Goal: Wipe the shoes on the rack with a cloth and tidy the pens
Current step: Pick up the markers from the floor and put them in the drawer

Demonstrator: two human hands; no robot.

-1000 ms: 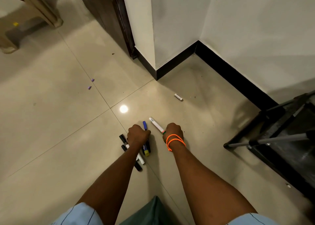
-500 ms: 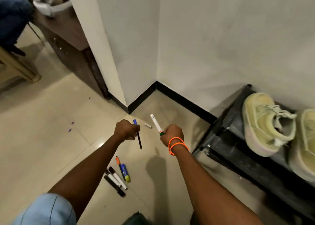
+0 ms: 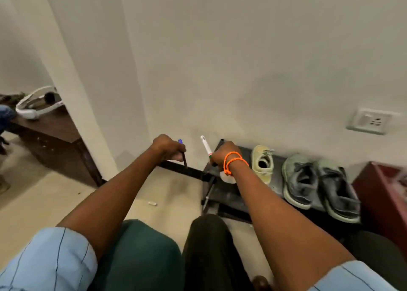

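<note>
My left hand [image 3: 165, 146] grips a thin dark pen with a blue cap [image 3: 182, 153], held up in front of the wall. My right hand [image 3: 222, 154], with orange bands at the wrist, grips a white marker [image 3: 206, 146] that points upward, just over the left end of the black shoe rack [image 3: 229, 193]. On the rack stand a pale yellow shoe [image 3: 263, 163] and a pair of grey-green shoes [image 3: 317, 182]. Something white [image 3: 226, 178] shows under my right wrist; I cannot tell what it is.
A small white cap [image 3: 152, 203] lies on the tiled floor left of the rack. A dark wooden table [image 3: 50, 134] with a white headset stands at the left behind the wall corner. A red box [image 3: 383, 193] is right of the rack. A wall socket [image 3: 369, 121] is above.
Both hands lifted from the floor with a pen each, and the view rose. The other pens on the floor dropped out of sight; the rack and shoes came into view.
</note>
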